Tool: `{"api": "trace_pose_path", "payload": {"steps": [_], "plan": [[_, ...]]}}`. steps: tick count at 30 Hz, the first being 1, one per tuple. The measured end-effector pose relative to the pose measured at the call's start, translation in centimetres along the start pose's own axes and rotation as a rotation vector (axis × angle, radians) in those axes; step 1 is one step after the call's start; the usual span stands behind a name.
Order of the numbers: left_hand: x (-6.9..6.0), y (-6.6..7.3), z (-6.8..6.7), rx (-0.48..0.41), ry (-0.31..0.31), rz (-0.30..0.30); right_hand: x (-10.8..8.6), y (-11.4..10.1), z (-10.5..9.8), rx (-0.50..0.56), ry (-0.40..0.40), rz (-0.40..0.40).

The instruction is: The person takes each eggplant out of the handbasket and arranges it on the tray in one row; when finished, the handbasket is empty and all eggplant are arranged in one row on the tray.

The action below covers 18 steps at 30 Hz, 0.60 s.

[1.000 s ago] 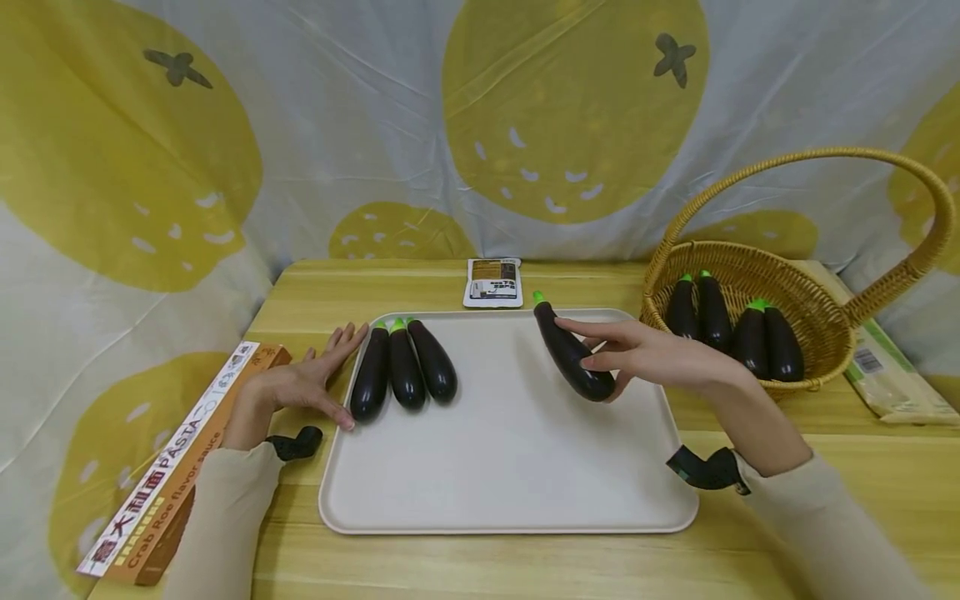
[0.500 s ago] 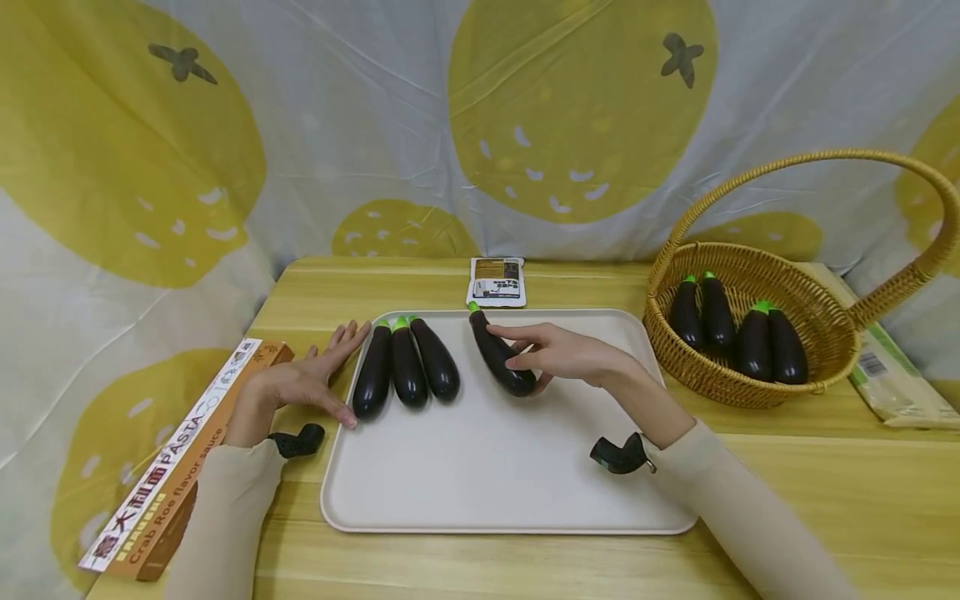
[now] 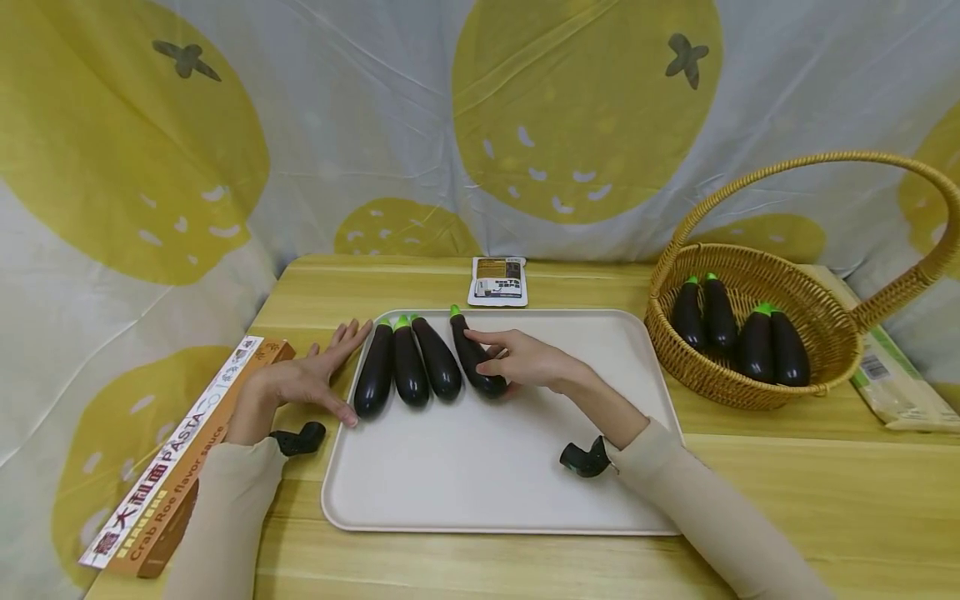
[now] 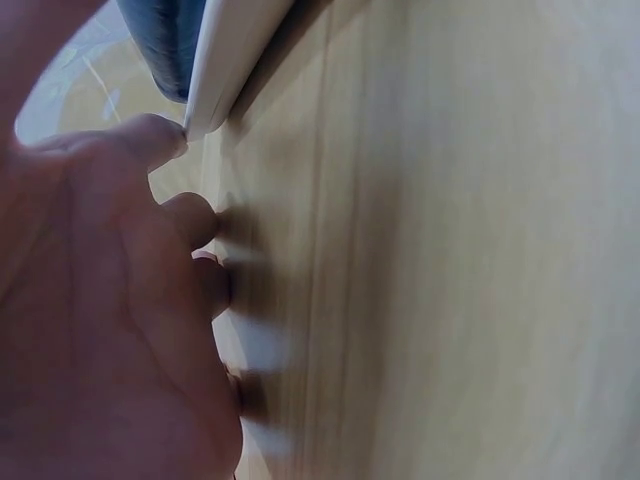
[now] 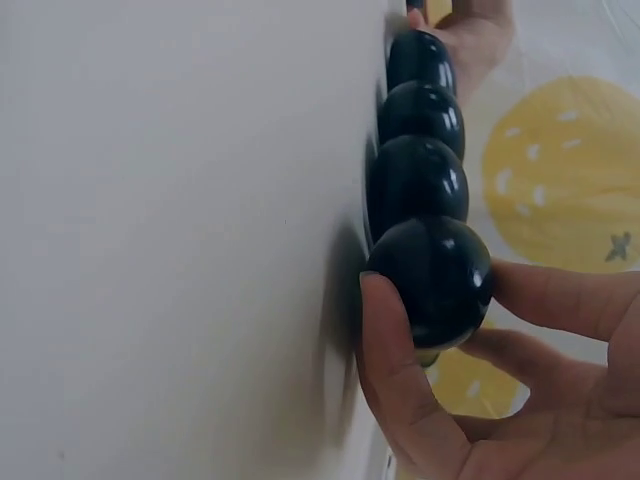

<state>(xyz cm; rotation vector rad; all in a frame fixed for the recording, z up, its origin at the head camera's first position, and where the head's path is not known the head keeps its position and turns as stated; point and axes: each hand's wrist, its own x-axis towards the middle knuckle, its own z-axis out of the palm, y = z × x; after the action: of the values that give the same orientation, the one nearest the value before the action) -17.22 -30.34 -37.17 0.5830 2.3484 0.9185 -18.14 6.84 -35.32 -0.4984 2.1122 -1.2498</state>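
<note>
Tray (image 3: 480,475): pale, smooth, round-cornered; clock hours run from its centre, with twelve at the far rim.
Twelve o'clock: a printed pouch (image 3: 498,282) lies flat just beyond the rim.
Two o'clock: a wicker basket (image 3: 761,275) stands close outside, its tall woven handle (image 3: 795,156) arching above four eggplants (image 3: 756,346).
Beyond the basket: a flat cream-and-green packet (image 3: 896,379), partly hidden.
Nine o'clock: a long cardboard pasta box (image 3: 180,467) lies slantwise beside my left sleeve (image 3: 225,508).
Ten o'clock: three eggplants (image 3: 410,367) lie side by side, blocking the way leftward.
Eleven o'clock: my held eggplant (image 3: 467,357), just beside that row; I cannot tell whether it touches the tray.
Right grip: my right hand (image 3: 536,360) has fingers and thumb bent round its fat end, parted by its width.
Left grip: my left hand (image 3: 311,379) is spread wide, holding nothing, thumb tip on the tray's edge.
Eggplants: glossy, near-black, tapered, green-capped.
Table (image 3: 862,500): yellowish wood grain.
Backdrop (image 3: 360,125): creased cloth printed with yellow fruit.
</note>
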Motion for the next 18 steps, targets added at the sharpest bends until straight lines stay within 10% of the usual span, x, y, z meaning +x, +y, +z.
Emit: {"api": "trace_pose_path", "payload": {"steps": [18], "plan": [[0.1, 0.0, 0.0, -0.014, -0.006, -0.015, -0.4, -0.9, 2.3, 0.001, 0.054, 0.043]]}}
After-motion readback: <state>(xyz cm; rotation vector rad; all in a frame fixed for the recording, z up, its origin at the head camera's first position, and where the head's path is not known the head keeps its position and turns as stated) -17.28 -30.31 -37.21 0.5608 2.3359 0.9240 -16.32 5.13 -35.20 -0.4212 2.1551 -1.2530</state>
